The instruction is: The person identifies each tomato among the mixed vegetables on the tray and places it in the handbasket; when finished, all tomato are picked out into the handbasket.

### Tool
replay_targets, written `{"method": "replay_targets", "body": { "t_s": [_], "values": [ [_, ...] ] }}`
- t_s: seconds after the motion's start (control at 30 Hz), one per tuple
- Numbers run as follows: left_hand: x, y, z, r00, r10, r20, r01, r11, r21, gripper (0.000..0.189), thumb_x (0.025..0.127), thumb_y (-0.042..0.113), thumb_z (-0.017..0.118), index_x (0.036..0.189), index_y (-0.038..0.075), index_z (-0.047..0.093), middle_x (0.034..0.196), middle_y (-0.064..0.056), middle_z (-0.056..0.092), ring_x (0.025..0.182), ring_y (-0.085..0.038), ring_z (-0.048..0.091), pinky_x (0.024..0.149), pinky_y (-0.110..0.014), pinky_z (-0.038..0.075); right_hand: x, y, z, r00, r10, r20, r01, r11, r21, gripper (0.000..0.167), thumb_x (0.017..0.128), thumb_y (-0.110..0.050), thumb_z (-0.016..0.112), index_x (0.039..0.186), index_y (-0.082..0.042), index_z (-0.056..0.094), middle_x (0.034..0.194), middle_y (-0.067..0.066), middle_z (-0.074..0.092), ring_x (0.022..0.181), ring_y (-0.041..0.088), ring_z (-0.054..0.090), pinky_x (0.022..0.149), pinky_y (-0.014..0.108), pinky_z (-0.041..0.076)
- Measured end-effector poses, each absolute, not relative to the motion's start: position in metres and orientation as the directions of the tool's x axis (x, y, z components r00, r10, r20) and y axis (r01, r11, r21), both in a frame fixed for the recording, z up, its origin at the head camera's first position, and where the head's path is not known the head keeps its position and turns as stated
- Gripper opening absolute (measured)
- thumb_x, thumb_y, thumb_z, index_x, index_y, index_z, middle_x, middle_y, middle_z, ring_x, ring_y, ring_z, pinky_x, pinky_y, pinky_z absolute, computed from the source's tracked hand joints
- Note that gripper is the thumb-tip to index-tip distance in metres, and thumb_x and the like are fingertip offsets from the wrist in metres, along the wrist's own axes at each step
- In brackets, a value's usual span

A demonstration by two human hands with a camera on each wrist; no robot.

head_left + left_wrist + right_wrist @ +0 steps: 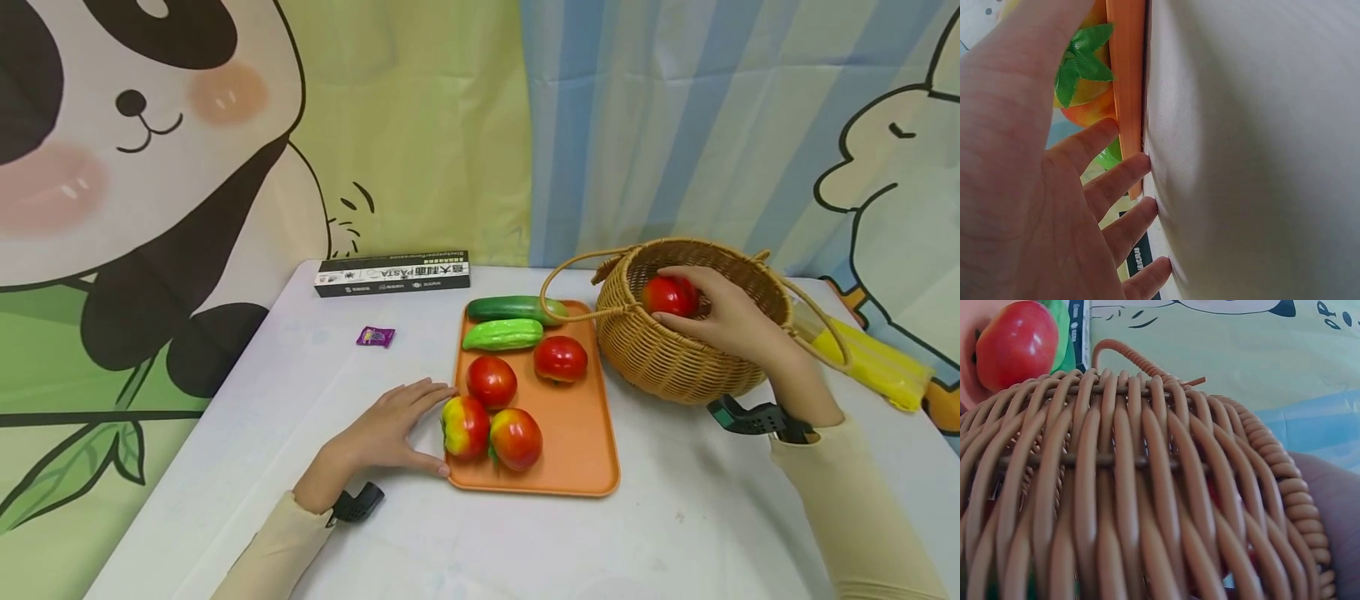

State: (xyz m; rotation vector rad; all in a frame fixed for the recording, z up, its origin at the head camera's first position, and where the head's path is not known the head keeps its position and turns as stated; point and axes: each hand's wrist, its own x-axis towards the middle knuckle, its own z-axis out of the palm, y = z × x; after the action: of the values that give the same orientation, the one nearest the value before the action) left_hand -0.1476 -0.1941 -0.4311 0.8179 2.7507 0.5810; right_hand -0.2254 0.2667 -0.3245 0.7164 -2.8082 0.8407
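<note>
My right hand [723, 312] grips a red tomato [670, 296] inside the mouth of the wicker basket [660, 358]. In the right wrist view the basket's weave [1125, 487] hides most of that hand. My left hand [393, 429] rests at the left edge of an orange tray [573, 442], fingers spread, fingertips along the tray's side [1129, 75]. On the tray lie two red-and-yellow fruits [465, 427] with green leaves, two red tomatoes [491, 382], a light green ridged vegetable [502, 335] and a dark green cucumber [510, 308].
A black-and-white pasta box [392, 275] lies at the back of the white table [525, 550]. Left of the tray is a small purple packet [376, 336]. A yellow packet [885, 367] lies right of the basket, whose handle [551, 292] overlaps the tray's back corner.
</note>
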Motion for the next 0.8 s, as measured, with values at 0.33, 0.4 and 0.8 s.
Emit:
{"method": "replay_targets", "body": {
  "t_s": [0.33,0.4,0.8],
  "values": [
    [-0.148,-0.1934,-0.4288,-0.817,0.572,-0.075,0.493,0.76,0.424,0.105,0.065,0.072,0.074,0.151,0.024,0.038,0.154,-0.003,0.037,0.144,-0.032,0.028,0.116,-0.057,0.021,-0.2264,0.2658,-0.3236,-0.901,-0.402,0.162,-0.42,0.718,-0.554,0.06,0.094,-0.024,0.067,0.143,-0.003,0.043,0.143,0.026,0.042,0.125,0.05,0.043,0.096,0.067,0.038],
    [-0.1481,-0.1936,-0.429,-0.818,0.57,-0.075,0.491,0.76,0.425,0.105,0.065,0.072,0.074,0.151,0.024,0.037,0.154,-0.003,0.037,0.144,-0.031,0.027,0.116,-0.057,0.021,-0.226,0.266,-0.3236,-0.896,-0.412,0.168,-0.431,0.711,-0.556,0.059,0.094,-0.023,0.067,0.144,-0.002,0.042,0.142,0.027,0.042,0.123,0.05,0.044,0.093,0.066,0.041],
    [-0.1474,-0.1942,-0.4308,-0.822,0.564,-0.084,0.48,0.764,0.432,0.107,0.064,0.073,0.074,0.152,0.026,0.036,0.155,-0.001,0.035,0.145,-0.029,0.026,0.117,-0.056,0.02,-0.2226,0.2669,-0.3256,-0.863,-0.44,0.249,-0.503,0.699,-0.509,0.055,0.093,-0.018,0.069,0.14,-0.001,0.046,0.134,0.026,0.049,0.116,0.045,0.05,0.084,0.063,0.047]
  ]
}}
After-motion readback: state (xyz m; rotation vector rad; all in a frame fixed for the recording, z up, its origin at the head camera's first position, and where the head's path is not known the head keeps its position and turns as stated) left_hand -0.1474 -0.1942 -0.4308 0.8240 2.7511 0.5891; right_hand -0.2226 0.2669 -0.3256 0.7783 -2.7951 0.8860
